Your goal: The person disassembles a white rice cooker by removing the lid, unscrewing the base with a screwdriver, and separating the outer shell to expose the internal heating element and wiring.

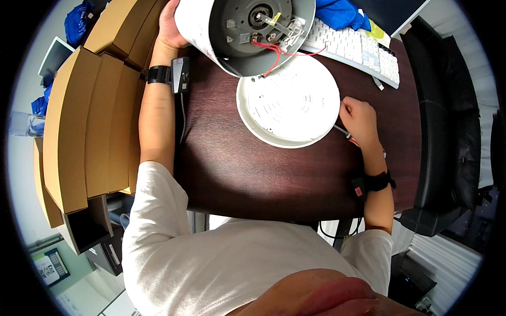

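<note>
My left hand point(171, 27) grips the outer side of a white cylindrical appliance housing point(194, 26). The housing is tilted so that its grey inside faces me, with a round metal part, clear plastic pieces and red wires point(277, 50) in it. Right below its edge lies a white round base cover point(287, 113) with slots and a raised rim. My right hand point(360, 120) is closed at the cover's right rim, fingers curled. What those fingers hold, if anything, is hidden. A tool with a metal shaft and a red handle point(353, 139) lies partly under the right wrist.
All this is on a dark brown table point(226, 179). A white keyboard point(353, 50) and a blue cloth point(342, 13) are at the back right. Cardboard boxes point(79, 131) stand stacked on the left, and a black sofa point(443, 121) is on the right.
</note>
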Demonstrator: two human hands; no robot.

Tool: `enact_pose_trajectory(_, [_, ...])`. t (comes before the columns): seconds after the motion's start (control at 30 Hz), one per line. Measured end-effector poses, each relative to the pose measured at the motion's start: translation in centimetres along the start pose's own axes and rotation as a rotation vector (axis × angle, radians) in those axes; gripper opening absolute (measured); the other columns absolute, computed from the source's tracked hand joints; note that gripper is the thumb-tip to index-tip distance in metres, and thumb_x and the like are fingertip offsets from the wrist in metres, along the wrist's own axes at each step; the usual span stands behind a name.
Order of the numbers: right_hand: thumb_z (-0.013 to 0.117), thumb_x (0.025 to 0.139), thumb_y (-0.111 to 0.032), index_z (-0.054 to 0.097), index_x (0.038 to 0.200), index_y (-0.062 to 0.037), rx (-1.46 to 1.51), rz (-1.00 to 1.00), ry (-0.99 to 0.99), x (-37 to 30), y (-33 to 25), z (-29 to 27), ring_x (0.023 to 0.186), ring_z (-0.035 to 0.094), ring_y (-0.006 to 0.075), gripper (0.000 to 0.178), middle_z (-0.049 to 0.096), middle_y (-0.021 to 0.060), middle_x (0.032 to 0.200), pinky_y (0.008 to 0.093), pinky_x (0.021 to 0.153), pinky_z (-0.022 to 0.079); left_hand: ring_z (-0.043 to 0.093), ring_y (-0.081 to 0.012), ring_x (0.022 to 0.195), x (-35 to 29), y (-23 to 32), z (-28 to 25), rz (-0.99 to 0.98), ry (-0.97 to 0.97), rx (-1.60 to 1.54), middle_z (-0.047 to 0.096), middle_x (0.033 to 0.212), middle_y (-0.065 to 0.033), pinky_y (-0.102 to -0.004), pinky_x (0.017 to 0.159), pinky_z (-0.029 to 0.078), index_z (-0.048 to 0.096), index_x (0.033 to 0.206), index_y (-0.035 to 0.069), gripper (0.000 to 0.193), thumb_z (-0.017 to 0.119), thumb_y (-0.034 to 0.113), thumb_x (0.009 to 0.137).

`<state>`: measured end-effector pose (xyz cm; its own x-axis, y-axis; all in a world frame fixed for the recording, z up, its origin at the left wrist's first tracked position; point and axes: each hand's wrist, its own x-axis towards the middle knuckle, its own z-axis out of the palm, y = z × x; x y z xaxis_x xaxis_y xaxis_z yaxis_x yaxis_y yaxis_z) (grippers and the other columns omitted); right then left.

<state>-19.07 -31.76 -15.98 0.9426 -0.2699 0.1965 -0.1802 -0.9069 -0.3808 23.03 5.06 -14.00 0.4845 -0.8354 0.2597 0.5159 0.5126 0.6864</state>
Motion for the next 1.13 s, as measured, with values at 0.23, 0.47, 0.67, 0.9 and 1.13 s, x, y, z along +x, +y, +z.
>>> enact_pose_trajectory(0.23, [0.066, 0.093, -0.023, 0.065, 0.077, -0.0034, -0.015, -0.010, -0.006, -0.1, 0.0, 0.0, 0.058, 0.065, 0.0341, 0.026, 0.064, 0.0161, 0.066, 0.0424, 0.056, 0.048, 0.059, -0.0373, 0.129, -0.2, 0.2, -0.6, -0.006, -0.044, -0.042, 0.060, 0.144, -0.0186, -0.0510, 0.113, 0.044, 0.055, 0.147, 0.007, 0.065, 0.049, 0.054, 0.101])
enact_pose_trajectory(0.47, [0.058, 0.100, -0.030, 0.068, 0.086, -0.0011, 0.070, 0.053, 0.031, 0.0, 0.4, 0.0, 0.058, 0.063, 0.0270, 0.033, 0.063, 0.0145, 0.066, 0.0383, 0.058, 0.047, 0.064, -0.0313, 0.121, 0.7, -1.1, 3.9, 0.028, 0.072, 0.079, 0.065, 0.136, -0.0174, -0.0445, 0.107, 0.049, 0.058, 0.141, 0.002, 0.057, 0.047, 0.045, 0.105])
enact_pose_trajectory(0.67, [0.050, 0.104, -0.053, 0.070, 0.104, -0.0019, 0.489, 0.323, -0.130, 0.4, -0.5, -0.9, 0.068, 0.064, 0.0187, 0.055, 0.066, 0.0080, 0.073, 0.0355, 0.067, 0.049, 0.072, -0.0216, 0.100, 2.1, 0.1, 11.6, 0.092, 0.395, 0.370, 0.075, 0.115, -0.0125, -0.0339, 0.090, 0.057, 0.069, 0.122, -0.004, 0.045, 0.060, 0.036, 0.102])
enact_pose_trajectory(0.9, [0.059, 0.101, -0.049, 0.070, 0.104, -0.0032, 0.595, 0.272, -0.060, 0.8, -0.7, -1.4, 0.065, 0.062, 0.0141, 0.047, 0.067, 0.0062, 0.077, 0.0285, 0.062, 0.047, 0.068, -0.0148, 0.077, 2.6, -2.0, 19.6, 0.408, 0.845, 1.063, 0.075, 0.091, -0.0099, -0.0278, 0.068, 0.052, 0.076, 0.102, -0.005, 0.051, 0.071, 0.045, 0.096])
enact_pose_trajectory(1.13, [0.040, 0.107, -0.052, 0.064, 0.116, 0.0025, 0.939, 0.081, 0.079, 4.4, -0.1, -7.8, 0.071, 0.066, 0.0148, 0.061, 0.067, 0.0085, 0.085, 0.0259, 0.060, 0.050, 0.068, -0.0132, 0.065, 1.3, -3.1, 31.8, 0.922, 0.351, 1.341, 0.075, 0.083, -0.0126, -0.0217, 0.055, 0.051, 0.076, 0.105, -0.005, 0.042, 0.072, 0.035, 0.096])
